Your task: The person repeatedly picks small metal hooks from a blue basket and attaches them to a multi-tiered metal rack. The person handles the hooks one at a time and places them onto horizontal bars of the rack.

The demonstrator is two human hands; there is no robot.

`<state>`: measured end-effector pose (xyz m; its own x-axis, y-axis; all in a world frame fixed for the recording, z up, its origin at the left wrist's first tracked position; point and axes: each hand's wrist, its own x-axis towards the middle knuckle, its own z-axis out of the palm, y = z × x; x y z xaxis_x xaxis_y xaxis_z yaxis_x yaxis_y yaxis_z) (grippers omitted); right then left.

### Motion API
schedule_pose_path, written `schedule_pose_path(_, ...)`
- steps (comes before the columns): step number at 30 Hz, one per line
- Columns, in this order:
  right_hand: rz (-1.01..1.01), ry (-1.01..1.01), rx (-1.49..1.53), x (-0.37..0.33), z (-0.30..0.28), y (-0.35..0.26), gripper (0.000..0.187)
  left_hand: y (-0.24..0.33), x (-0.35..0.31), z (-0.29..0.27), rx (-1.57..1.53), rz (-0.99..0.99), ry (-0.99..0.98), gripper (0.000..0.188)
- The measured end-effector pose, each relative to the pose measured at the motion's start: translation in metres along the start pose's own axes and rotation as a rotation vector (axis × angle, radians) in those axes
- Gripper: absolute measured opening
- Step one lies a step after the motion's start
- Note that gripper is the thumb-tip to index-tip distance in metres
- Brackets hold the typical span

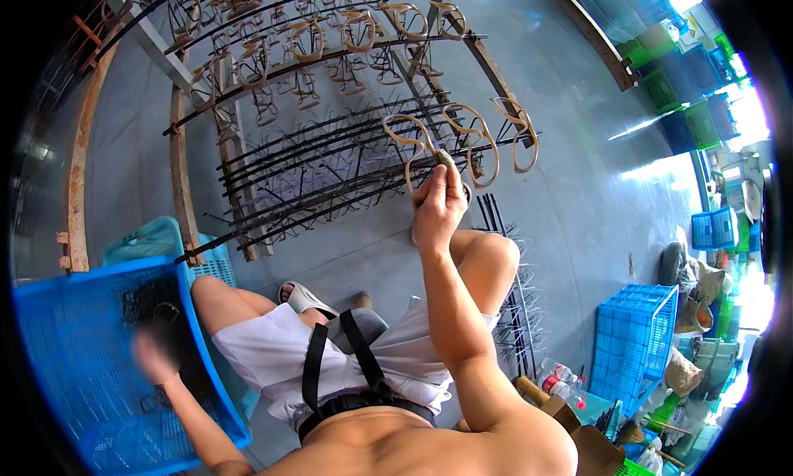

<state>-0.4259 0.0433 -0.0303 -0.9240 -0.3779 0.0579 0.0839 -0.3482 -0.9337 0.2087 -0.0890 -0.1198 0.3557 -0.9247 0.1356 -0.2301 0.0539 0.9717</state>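
My right hand (440,203) is raised at the near right end of a metal rack (322,174). Its thumb and fingers are pinched on a tan curved loop frame (405,133) at a dark bar. Similar tan loop frames (479,145) hang just to the right of it. A blurred left hand of mine (157,356) is over a blue plastic crate (58,327) at the lower left. Dark wire-like pieces (157,298) lie inside the crate near that hand. Its fingers are too smeared to read.
Several rows of brown loop frames (306,42) hang from the rack's far bars. Dark hooked rods (516,302) lie on the floor right of my knee. At the right are a blue crate (632,335), plastic bottles (562,381) and stacked bins (690,104).
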Motion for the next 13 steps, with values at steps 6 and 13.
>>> schedule_pose_path(6, -0.253, -0.109, -0.361, -0.013, 0.004, -0.004, 0.020, 0.140, -0.055, 0.059, -0.213, -0.079, 0.057, 0.032)
schedule_pose_path(13, -0.239, -0.169, -0.420, -0.014, -0.011, 0.013, 0.025, 0.147, -0.075, 0.051, -0.238, -0.006, -0.307, 0.043)
